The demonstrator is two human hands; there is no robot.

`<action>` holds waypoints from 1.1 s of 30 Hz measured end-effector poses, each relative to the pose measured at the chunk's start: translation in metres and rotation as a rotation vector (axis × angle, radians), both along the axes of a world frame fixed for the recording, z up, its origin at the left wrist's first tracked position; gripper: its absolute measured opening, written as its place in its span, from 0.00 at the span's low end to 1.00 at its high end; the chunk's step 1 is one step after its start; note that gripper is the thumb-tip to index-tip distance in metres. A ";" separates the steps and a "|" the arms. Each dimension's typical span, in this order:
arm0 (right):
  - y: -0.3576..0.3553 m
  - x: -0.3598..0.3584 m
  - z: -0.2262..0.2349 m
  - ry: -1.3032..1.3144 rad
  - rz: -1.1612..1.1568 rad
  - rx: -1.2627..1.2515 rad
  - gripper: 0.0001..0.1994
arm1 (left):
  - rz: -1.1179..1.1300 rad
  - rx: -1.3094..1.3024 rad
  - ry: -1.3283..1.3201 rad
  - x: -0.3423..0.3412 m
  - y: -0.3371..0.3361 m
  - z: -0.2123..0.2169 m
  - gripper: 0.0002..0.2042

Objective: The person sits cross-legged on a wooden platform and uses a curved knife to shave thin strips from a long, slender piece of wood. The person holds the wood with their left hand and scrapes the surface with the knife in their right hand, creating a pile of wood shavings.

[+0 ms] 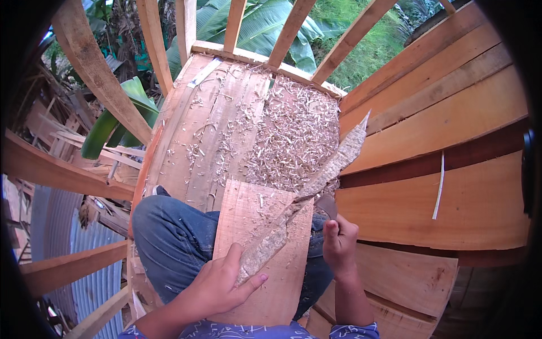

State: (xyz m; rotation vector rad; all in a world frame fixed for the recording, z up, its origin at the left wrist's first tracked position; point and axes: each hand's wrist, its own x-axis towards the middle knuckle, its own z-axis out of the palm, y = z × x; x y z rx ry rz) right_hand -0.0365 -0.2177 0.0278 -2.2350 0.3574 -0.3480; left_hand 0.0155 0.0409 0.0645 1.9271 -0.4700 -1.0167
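My left hand [226, 282] grips the lower end of a long, rough, bark-covered strip of wood [265, 247], its thumb laid along the edge. The strip slants up to the right over a flat board [237, 212] on my lap and tapers to a pale, pointed far end. Closed around a small knife [326, 207] is my right hand [341, 243], just right of the strip. The knife's broad dark blade points upward close to the strip's right edge; its handle is hidden in my fist.
Curled wood shavings [296, 133] cover much of the plank floor [186, 124] ahead. A pale flat blade-like piece [204, 72] lies at the far left. Wooden slats [90, 68] rise at left and front; a plank wall [435, 113] stands at right. My bent knee [169, 237] flanks the board.
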 end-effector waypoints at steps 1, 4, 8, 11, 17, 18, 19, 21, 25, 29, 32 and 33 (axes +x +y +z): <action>0.005 -0.003 -0.004 0.029 -0.024 0.151 0.26 | 0.008 0.008 -0.096 -0.001 0.000 -0.005 0.24; 0.016 -0.013 -0.013 0.042 -0.020 0.227 0.29 | 0.008 -0.030 -0.240 -0.001 -0.003 -0.004 0.23; 0.037 -0.020 -0.013 0.053 -0.013 0.301 0.33 | 0.030 -0.107 -0.241 -0.001 -0.003 -0.015 0.21; 0.053 -0.021 -0.012 0.067 0.006 0.387 0.32 | 0.028 -0.105 -0.165 0.000 -0.003 -0.016 0.19; 0.078 -0.021 -0.006 0.167 0.026 0.788 0.15 | -0.077 -0.073 0.116 -0.002 -0.003 -0.017 0.20; 0.079 -0.023 -0.008 0.200 0.013 0.811 0.17 | -0.104 -0.081 0.152 -0.006 -0.002 -0.021 0.21; 0.080 -0.024 -0.007 0.193 0.006 0.894 0.17 | -0.131 -0.090 0.189 -0.007 -0.001 -0.025 0.21; 0.081 -0.026 -0.005 0.165 0.007 1.033 0.17 | -0.182 -0.360 0.345 -0.007 0.001 -0.038 0.24; 0.079 -0.033 -0.009 0.089 0.092 1.133 0.17 | -0.254 -0.542 0.662 -0.008 0.000 -0.045 0.27; 0.066 -0.040 -0.003 0.174 0.080 0.977 0.13 | -0.187 -0.556 0.564 -0.018 -0.005 -0.049 0.24; 0.056 -0.034 0.016 0.202 0.137 0.520 0.09 | -0.074 -0.475 0.735 -0.023 -0.009 -0.039 0.18; 0.055 -0.033 0.023 0.198 0.166 0.321 0.09 | -0.071 -0.457 0.663 -0.023 -0.011 -0.036 0.15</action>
